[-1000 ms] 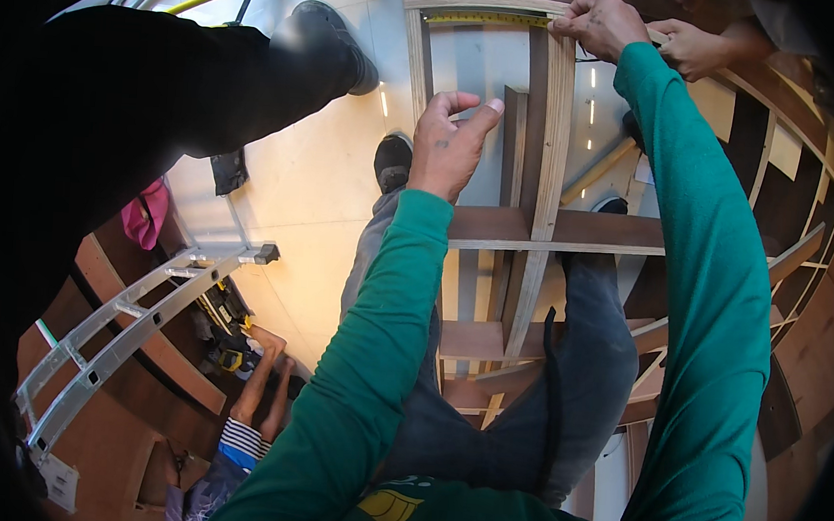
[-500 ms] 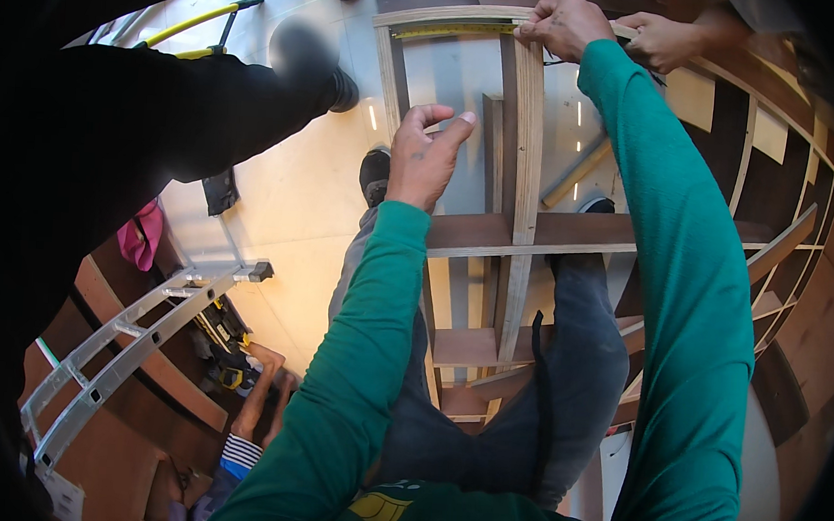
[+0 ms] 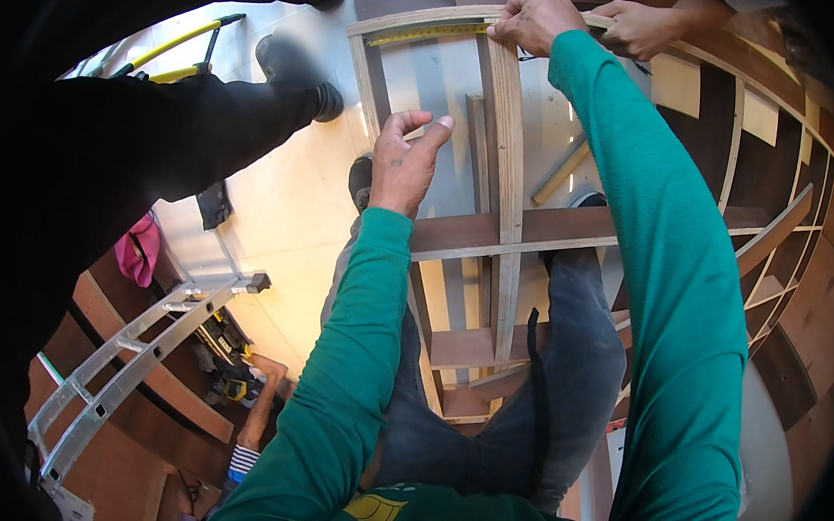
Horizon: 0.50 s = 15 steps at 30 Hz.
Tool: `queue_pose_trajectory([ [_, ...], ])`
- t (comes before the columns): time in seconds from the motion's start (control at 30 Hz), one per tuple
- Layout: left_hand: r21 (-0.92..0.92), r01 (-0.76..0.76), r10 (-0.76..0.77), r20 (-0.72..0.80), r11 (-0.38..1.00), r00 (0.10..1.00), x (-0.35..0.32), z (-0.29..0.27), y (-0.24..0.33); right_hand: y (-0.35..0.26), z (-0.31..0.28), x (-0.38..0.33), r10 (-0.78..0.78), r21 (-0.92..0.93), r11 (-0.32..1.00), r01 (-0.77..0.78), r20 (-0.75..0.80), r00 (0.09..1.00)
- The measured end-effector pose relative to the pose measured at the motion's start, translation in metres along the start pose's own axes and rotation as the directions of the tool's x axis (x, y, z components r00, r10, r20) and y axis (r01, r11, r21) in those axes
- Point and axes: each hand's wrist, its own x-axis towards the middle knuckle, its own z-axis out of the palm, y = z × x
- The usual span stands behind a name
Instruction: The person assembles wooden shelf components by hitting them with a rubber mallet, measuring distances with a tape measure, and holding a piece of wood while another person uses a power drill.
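Observation:
The fingers of my right hand are closed over the far end of a wooden upright, at the top rail of a large plywood frame. A yellow tape measure blade lies along the inside of that rail, from the left corner up to the upright by my fingertips. My left hand hovers over the frame's left bay, thumb and forefinger apart, with nothing visible in it. Below it runs a brown cross board.
A co-worker's hand rests at the rail right of mine. Another person's dark-clothed legs extend from the left. An aluminium ladder lies lower left, near tools and another person's arm. A curved slatted frame stands right.
The view has shifted slightly, so the frame and both my hands appear a little further left. My hands keep nearly the same poses. The person at lower left has moved an arm.

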Motion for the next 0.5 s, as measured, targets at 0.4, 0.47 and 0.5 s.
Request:
queue_pose_trajectory([
  [0.4, 0.015, -0.017, 0.017, -0.016, 1.0, 1.0, 0.0, 0.0, 0.002, 0.0, 0.007, -0.002, 0.031, 0.118, 0.992, -0.032, 0.004, 0.999],
  [0.47, 0.021, -0.034, 0.035, -0.045, 0.999, 0.998, 0.002, -0.002, -0.004, -0.003, 0.006, -0.003, 0.039, 0.125, 0.991, -0.04, 0.008, 0.999],
  [0.5, 0.013, -0.042, 0.043, -0.057, 0.999, 0.997, 0.002, -0.002, -0.005, -0.003, 0.004, -0.004, 0.057, 0.13, 0.99, -0.059, 0.022, 0.998],
])
